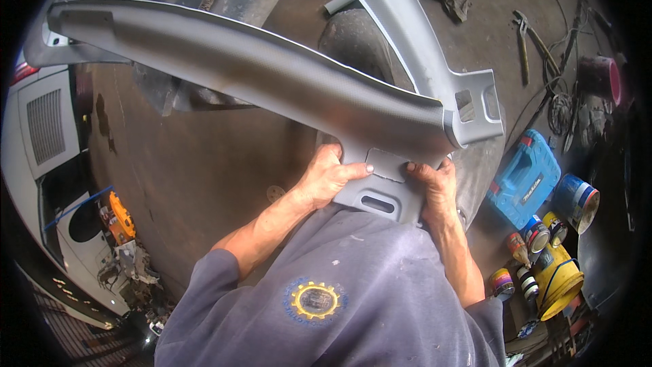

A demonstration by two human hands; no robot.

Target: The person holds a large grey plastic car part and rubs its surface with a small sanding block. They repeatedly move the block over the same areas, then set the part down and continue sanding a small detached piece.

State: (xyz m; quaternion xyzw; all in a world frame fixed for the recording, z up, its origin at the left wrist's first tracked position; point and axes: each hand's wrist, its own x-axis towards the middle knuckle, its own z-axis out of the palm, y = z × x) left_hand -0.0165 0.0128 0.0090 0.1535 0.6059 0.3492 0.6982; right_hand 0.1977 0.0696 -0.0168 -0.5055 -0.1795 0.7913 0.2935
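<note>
Both hands, left hand (pixel 327 175) and right hand (pixel 435 183), clamped one grey trim panel (pixel 272 75) at its lower tab, held above the floor (pixel 204 170). One blue tool case (pixel 523 178) lay rightward beside several paint cans (pixel 576 198).

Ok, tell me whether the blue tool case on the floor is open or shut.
Shut: the blue tool case lies flat on the floor with its lid down, no contents showing.

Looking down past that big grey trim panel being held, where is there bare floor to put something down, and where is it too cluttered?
The widest bare floor lies left of the left hand, between the grey panel overhead and the white car. Right of the right hand it is crowded: a blue tool case, cans, a yellow container, with loose tools and wires beyond.
</note>
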